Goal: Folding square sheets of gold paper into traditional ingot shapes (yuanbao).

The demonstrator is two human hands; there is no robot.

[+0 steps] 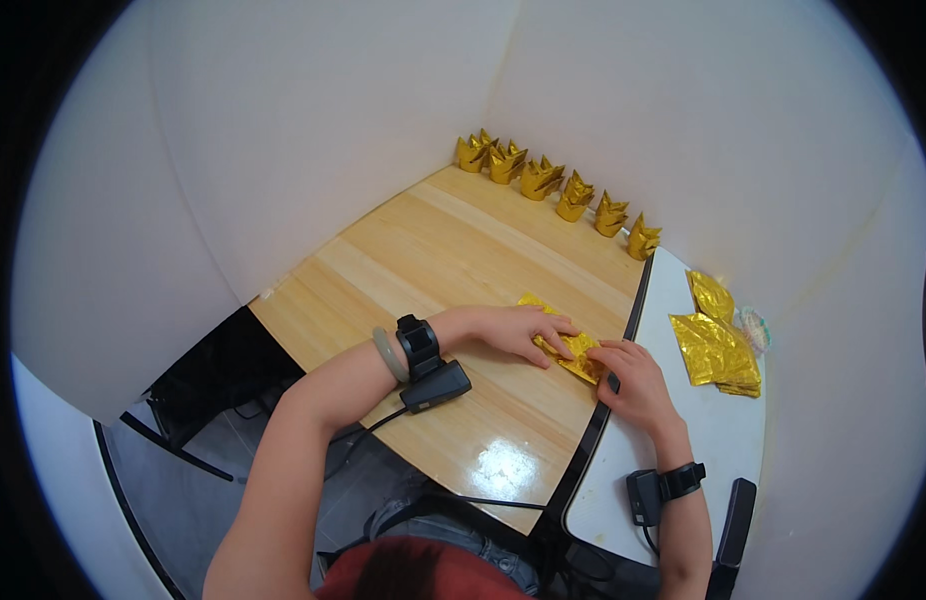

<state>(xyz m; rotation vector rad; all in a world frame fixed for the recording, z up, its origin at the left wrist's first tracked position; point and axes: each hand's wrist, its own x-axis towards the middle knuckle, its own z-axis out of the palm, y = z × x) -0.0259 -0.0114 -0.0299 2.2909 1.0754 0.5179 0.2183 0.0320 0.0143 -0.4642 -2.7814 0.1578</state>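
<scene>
A gold foil sheet (568, 347) lies flat on the wooden table (433, 250), close to its right edge, its long axis running from upper left to lower right. The left hand (523, 331) presses it flat with spread fingers from the left; the right hand (633, 380) pinches its lower right corner. Both hands touch it, about equally near. A stack of gold sheets (716, 350) rests on the white table (683, 440) to the right, and folded gold crowns (558, 185) line the wall. No containers show.

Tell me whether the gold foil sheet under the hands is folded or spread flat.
Folded: the gold foil sheet lies in creased, overlapping layers under the left hand and right hand.
</scene>
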